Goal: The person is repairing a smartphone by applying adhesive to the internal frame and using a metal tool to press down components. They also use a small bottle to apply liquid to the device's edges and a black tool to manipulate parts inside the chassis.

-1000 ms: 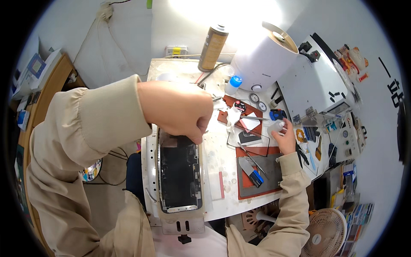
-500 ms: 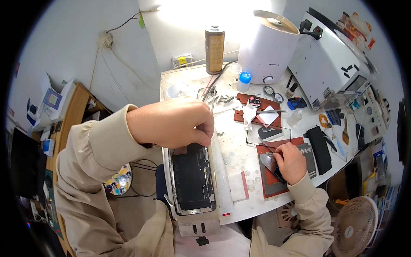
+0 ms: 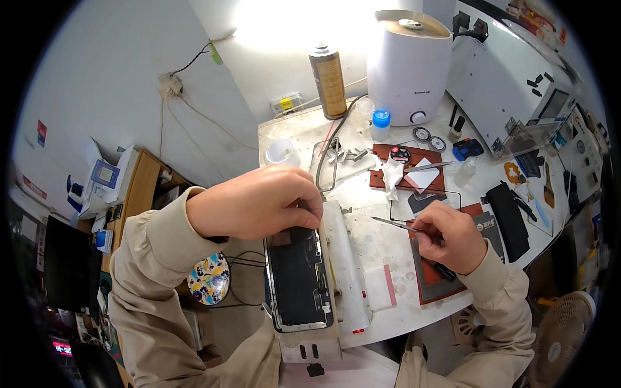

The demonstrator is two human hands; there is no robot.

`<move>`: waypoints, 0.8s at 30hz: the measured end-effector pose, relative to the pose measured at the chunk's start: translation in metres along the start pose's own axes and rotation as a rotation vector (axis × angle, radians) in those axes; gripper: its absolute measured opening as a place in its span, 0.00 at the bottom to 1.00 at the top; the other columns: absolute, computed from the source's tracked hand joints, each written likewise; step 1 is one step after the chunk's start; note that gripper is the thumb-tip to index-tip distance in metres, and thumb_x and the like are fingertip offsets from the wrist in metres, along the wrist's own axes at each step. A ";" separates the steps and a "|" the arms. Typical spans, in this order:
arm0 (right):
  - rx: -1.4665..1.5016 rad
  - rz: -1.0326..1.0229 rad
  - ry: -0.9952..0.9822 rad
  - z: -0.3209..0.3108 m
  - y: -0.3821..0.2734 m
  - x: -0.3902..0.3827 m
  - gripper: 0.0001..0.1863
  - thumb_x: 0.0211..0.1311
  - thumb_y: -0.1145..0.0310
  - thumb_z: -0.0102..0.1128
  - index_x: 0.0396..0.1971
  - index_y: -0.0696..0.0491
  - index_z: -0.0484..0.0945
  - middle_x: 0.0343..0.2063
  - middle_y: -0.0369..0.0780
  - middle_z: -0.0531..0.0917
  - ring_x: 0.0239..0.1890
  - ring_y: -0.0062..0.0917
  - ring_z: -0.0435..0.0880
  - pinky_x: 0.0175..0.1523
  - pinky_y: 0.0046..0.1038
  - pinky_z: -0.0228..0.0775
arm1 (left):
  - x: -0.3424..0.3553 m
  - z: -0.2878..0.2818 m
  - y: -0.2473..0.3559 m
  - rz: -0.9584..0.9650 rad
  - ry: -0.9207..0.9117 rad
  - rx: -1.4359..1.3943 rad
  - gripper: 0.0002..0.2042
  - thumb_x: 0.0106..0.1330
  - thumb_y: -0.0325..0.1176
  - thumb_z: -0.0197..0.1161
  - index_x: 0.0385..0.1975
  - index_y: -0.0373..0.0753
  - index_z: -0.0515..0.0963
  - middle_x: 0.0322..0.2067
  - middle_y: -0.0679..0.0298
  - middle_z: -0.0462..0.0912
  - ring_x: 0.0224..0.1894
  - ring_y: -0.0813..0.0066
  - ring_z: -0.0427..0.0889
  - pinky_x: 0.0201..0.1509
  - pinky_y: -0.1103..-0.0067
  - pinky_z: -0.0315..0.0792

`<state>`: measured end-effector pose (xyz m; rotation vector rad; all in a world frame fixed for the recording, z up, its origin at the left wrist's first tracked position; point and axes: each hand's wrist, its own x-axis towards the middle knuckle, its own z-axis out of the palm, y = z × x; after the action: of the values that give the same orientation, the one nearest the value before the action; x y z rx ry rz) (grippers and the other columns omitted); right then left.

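Observation:
A phone screen assembly (image 3: 297, 281), with a black back and silver frame, lies lengthwise on a pale fixture (image 3: 309, 349) at the table's left edge. Over its far end is my left hand (image 3: 262, 204), fingers curled and pressed together; whatever they pinch is hidden beneath them. My right hand (image 3: 451, 236) pinches a thin pointed metal tool (image 3: 394, 223), possibly tweezers, with its tip aimed left. That hand hovers above a grey pad (image 3: 495, 233) lying on a red-brown mat (image 3: 440, 298). A small black object (image 3: 445, 271) lies on the mat below the hand.
Beyond my hands are a brown spray can (image 3: 328, 84), a white humidifier-like appliance (image 3: 409, 71) and a blue-capped bottle (image 3: 381, 124). Tweezers (image 3: 430, 167) rest on another red-brown mat (image 3: 383, 156). A black pouch (image 3: 507, 220) and a large white machine (image 3: 501, 84) stand at right.
My right hand has lifted off the pad, and the pointed tool in it now shows plainly. My left hand stays at the screen's far end. The whole view has shifted and tilted slightly.

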<state>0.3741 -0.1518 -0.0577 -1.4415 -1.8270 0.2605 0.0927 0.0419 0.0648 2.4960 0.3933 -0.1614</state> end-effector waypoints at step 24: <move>-0.042 -0.457 0.083 0.029 -0.020 0.061 0.13 0.53 0.78 0.68 0.40 0.53 0.89 0.33 0.34 0.84 0.32 0.27 0.87 0.35 0.28 0.80 | -0.002 -0.001 0.003 -0.026 -0.023 -0.062 0.06 0.70 0.30 0.72 0.41 0.35 0.85 0.37 0.62 0.83 0.40 0.66 0.84 0.45 0.71 0.77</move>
<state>0.3369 -0.0959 -0.0386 -1.0058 -2.0394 -0.0677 0.0915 0.0402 0.0678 2.4268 0.4153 -0.1849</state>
